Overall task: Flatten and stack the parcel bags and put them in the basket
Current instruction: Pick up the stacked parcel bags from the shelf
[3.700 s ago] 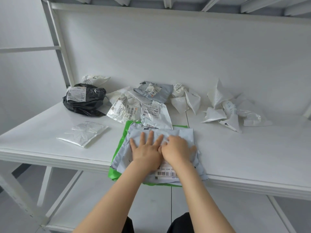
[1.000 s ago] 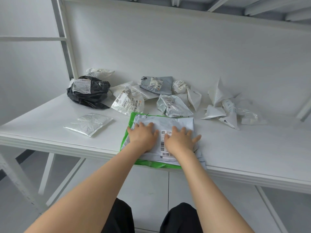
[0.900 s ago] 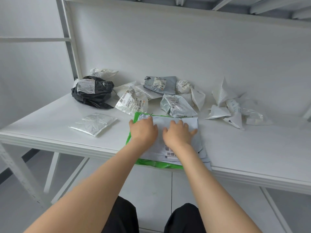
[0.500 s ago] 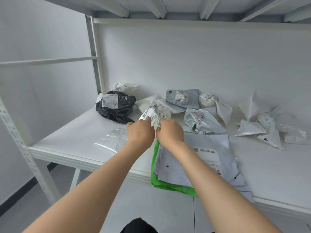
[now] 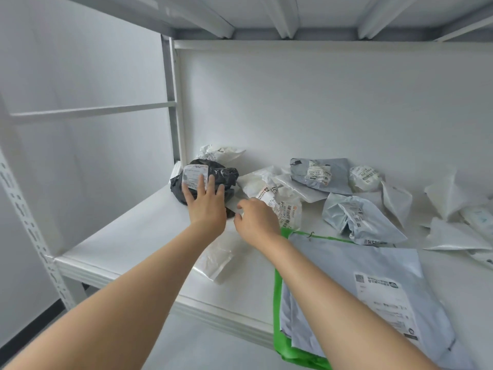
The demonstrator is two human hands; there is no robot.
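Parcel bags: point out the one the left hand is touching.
The black bag at the back left, under the left hand. It is the only black one; the rest are white, grey or green.

I look into a white metal rack. Its shelf (image 5: 149, 236) is a flat white board with a rounded front lip. A plain white back panel (image 5: 320, 102) stands behind it. A post (image 5: 170, 102) rises at the back left corner, and a thin crossbar (image 5: 93, 111) runs from it to a perforated front post (image 5: 32, 231). Ribs (image 5: 285, 14) cross overhead. To the left is a bare white wall (image 5: 80, 49). Below is pale grey floor (image 5: 213, 348) with a dark skirting (image 5: 29, 332). The light is soft and even.
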